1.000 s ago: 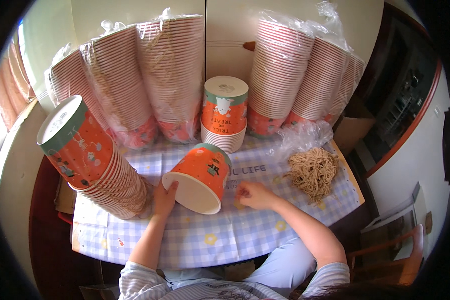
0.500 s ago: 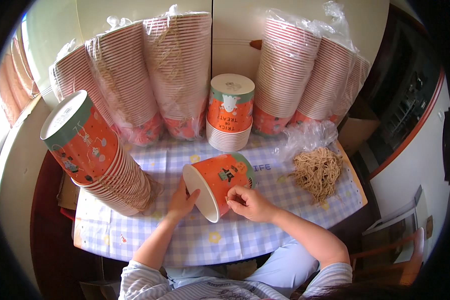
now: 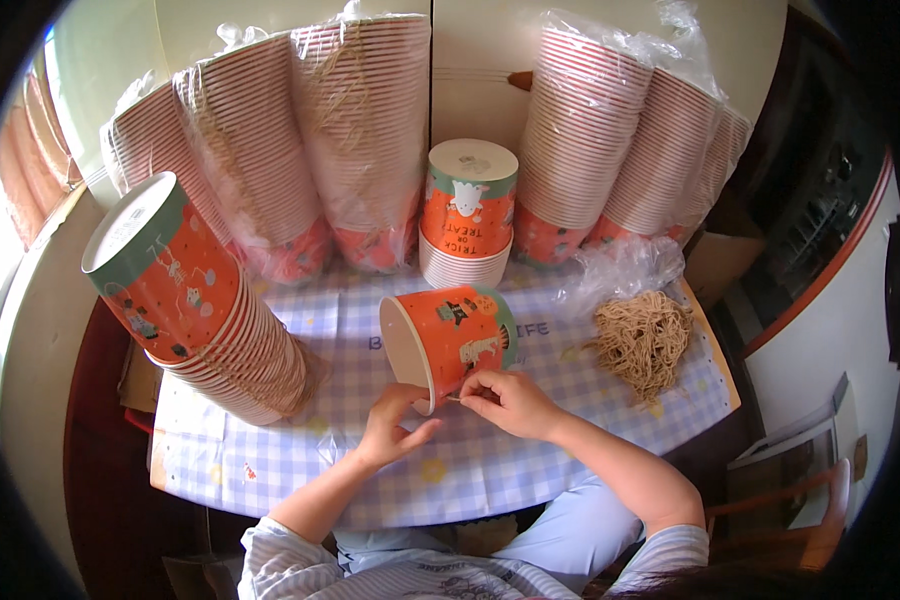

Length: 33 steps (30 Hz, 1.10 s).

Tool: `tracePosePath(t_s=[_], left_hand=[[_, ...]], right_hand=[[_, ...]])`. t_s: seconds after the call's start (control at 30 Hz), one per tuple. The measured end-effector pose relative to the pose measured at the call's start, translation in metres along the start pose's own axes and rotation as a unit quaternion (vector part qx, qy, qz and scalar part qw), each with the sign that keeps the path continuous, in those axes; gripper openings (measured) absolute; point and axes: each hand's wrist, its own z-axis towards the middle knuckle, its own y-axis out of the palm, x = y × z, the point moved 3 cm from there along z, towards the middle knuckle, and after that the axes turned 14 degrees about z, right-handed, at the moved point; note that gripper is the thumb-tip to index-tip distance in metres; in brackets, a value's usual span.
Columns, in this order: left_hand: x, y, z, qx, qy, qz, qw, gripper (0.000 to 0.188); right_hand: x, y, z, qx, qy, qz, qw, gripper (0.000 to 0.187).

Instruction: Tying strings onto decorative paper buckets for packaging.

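— Hands first: where are they?

— Both sit low on the checked tablecloth (image 3: 270,460), forearms coming up from the bottom edge. The left hand (image 3: 395,425) is bent at the wrist, fingers curled upward, touching the lower rim of an orange paper cup (image 3: 450,335) that lies on its side.

— And the other one?

— The right hand (image 3: 510,400) comes in from the right, knuckles up, thumb and forefinger pinched together just at the cup's rim. They seem to nip something thin, perhaps a strand; too small to tell for sure.

— Is the left hand gripping the cup?

— Not clenched. It cups the rim from below, steadying it, fingers loose.

— Where is the cup exactly?

— Middle of the table, open mouth facing left and toward the person, base pointing right.

— What surrounds it?

— Behind it, an upright stack of cups (image 3: 467,210). To the left, a leaning stack (image 3: 200,300). At the back, long sleeves of cups in clear plastic (image 3: 360,130). To the right, a heap of tan string (image 3: 645,340) beside a crumpled plastic bag (image 3: 620,270).
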Motion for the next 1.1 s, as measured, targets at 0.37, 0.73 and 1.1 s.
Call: tracePosePath(t_s=[0.37, 0.73, 1.1], left_hand=[[-0.002, 0.009, -0.008, 0.073, -0.009, -0.008, 0.997, 0.028], [0.003, 0.011, -0.014, -0.1, -0.074, -0.078, 0.989, 0.014], [-0.001, 0.018, -0.018, -0.132, -0.092, -0.112, 0.981, 0.013]], right_hand=[[0.001, 0.013, -0.003, -0.006, 0.002, -0.007, 1.0, 0.017], [-0.005, 0.019, -0.004, -0.05, -0.071, -0.117, 0.989, 0.016], [-0.005, 0.02, -0.006, -0.061, -0.099, -0.132, 0.984, 0.015]])
